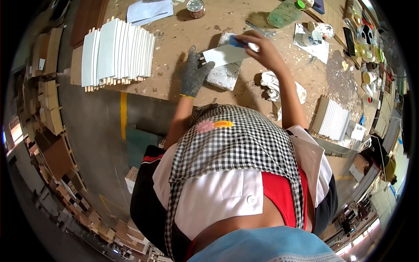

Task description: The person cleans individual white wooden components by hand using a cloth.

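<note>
A narrow white board (220, 56) with small wooden dowels at its left end lies across a white-smeared block (223, 77) on the workbench. Beside that left end is my left hand (194, 75) in a dark grey glove, fingers stretched out and the thumb apart, against the board's near edge. My bare right hand (260, 47) is over the board's right end, its fingers closed on a small blue tool (236, 41) at the far edge. The tool's exact kind is hidden by the fingers.
Upright white dowelled boards (118, 52) stand in a row at the left, with another stack (330, 118) at the right. A crumpled white cloth (271, 83) lies near my right forearm. Farther back are a lidded jar (196, 8), a green bottle (284, 15) and a white-stained cup (312, 38).
</note>
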`<action>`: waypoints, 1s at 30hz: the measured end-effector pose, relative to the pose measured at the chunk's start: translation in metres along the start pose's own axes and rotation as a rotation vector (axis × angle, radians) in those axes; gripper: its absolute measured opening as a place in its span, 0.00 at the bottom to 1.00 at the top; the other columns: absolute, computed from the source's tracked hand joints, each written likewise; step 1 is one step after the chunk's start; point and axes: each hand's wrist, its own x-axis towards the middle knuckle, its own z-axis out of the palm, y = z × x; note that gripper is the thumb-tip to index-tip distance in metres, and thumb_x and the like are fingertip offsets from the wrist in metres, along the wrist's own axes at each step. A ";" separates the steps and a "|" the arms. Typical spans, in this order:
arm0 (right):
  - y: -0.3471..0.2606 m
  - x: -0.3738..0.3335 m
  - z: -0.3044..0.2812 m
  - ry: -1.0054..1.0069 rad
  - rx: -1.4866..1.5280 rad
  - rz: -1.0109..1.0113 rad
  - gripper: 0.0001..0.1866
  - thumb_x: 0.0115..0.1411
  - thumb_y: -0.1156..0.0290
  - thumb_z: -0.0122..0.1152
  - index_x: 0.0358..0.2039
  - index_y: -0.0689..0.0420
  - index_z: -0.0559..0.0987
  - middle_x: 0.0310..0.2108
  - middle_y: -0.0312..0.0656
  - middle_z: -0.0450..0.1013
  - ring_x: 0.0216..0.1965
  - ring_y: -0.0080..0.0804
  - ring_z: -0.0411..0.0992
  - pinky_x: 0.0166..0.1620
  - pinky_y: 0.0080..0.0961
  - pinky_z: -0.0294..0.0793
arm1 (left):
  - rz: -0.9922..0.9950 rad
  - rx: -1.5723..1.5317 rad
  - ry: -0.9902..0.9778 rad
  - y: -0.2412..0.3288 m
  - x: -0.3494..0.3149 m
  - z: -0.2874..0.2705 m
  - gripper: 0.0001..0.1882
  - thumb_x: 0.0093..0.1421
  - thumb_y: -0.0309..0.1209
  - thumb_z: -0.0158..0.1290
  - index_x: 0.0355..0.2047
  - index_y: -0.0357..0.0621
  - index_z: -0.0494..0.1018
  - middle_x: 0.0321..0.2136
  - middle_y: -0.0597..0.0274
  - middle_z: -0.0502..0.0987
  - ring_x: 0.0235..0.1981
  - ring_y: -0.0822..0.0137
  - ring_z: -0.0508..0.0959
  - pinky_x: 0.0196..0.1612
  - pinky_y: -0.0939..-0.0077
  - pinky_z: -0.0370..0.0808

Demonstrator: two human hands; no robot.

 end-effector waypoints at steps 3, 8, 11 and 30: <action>-0.014 0.025 0.023 -0.036 -0.072 -0.161 0.24 0.57 0.80 0.59 0.55 0.48 0.79 0.49 0.46 0.74 0.48 0.45 0.75 0.49 0.35 0.78 | -0.039 0.228 0.092 0.004 0.000 0.014 0.40 0.61 0.29 0.60 0.68 0.30 0.53 0.55 0.54 0.72 0.52 0.65 0.73 0.55 0.73 0.72; -0.035 0.040 0.028 0.072 -0.185 -0.144 0.25 0.52 0.76 0.62 0.53 0.52 0.77 0.43 0.49 0.73 0.43 0.50 0.74 0.46 0.41 0.76 | 0.044 0.155 0.138 -0.054 0.002 -0.035 0.30 0.66 0.31 0.55 0.65 0.33 0.61 0.58 0.54 0.71 0.56 0.65 0.72 0.59 0.71 0.70; -0.025 0.000 0.035 0.191 -0.056 -0.101 0.28 0.52 0.74 0.64 0.56 0.52 0.75 0.44 0.51 0.71 0.45 0.50 0.72 0.46 0.39 0.75 | 0.305 0.560 0.235 0.012 -0.012 0.002 0.28 0.64 0.35 0.59 0.59 0.32 0.67 0.56 0.50 0.74 0.56 0.59 0.74 0.59 0.67 0.70; 0.303 -0.190 -0.127 1.038 -0.759 0.932 0.39 0.54 0.48 0.68 0.59 0.61 0.70 0.49 0.62 0.72 0.51 0.60 0.70 0.53 0.49 0.69 | 0.328 1.056 -0.256 0.036 0.020 -0.002 0.56 0.44 0.40 0.74 0.68 0.36 0.55 0.65 0.43 0.62 0.66 0.49 0.63 0.67 0.61 0.61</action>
